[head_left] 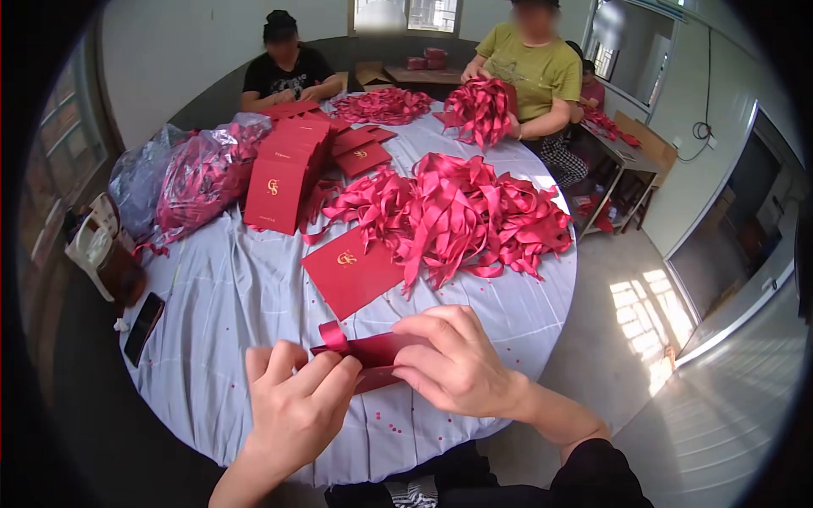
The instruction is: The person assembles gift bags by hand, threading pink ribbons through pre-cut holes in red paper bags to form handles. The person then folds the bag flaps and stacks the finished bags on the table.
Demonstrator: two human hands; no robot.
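Note:
Near the front edge of the round table, a small red paper gift bag point(383, 349) is held with its mouth facing up and spread. My left hand point(302, 391) is closed on its left end, fingertips pinching the rim. A loop of red ribbon point(334, 336) stands up from the bag's far side, by those fingers. My right hand point(453, 362) grips the right end between thumb and fingers. The bag's lower part is mostly hidden by my hands. Just beyond lies a flat red bag point(351, 269) with a gold emblem.
A large heap of red ribbons point(457, 222) covers the table's middle right. Stacked red bags point(288, 173) and plastic sacks point(207, 178) of ribbon lie left, a phone point(144, 328) at the left edge. Two people work across the table; another sits farther right.

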